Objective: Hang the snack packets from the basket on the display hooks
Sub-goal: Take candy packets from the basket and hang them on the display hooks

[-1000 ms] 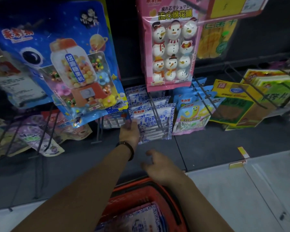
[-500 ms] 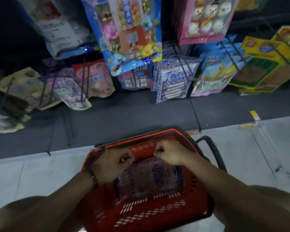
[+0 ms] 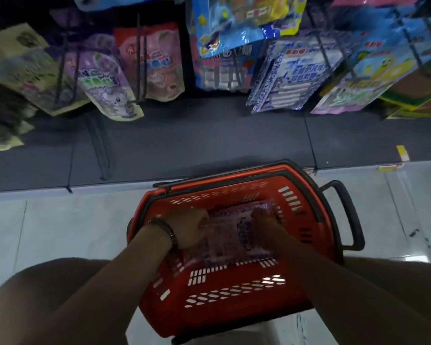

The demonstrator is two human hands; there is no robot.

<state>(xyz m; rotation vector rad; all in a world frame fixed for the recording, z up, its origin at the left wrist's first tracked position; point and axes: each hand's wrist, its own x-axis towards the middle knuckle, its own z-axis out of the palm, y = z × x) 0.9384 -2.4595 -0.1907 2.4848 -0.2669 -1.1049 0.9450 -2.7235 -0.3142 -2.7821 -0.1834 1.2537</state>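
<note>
In the basket (image 3: 224,295), left hand (image 3: 188,231) and right hand (image 3: 265,224) pinch a snack packet (image 3: 225,235) by its edges with curled fingers (image 3: 259,215), seemingly ready to lift.

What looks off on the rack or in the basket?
Nothing damaged or spilled. One bare hook juts out low on the left with no packets, while neighbours are loaded. A yellow tag sticks up crooked at the shelf edge. The snack packets in the basket are too blurred to judge.
</note>
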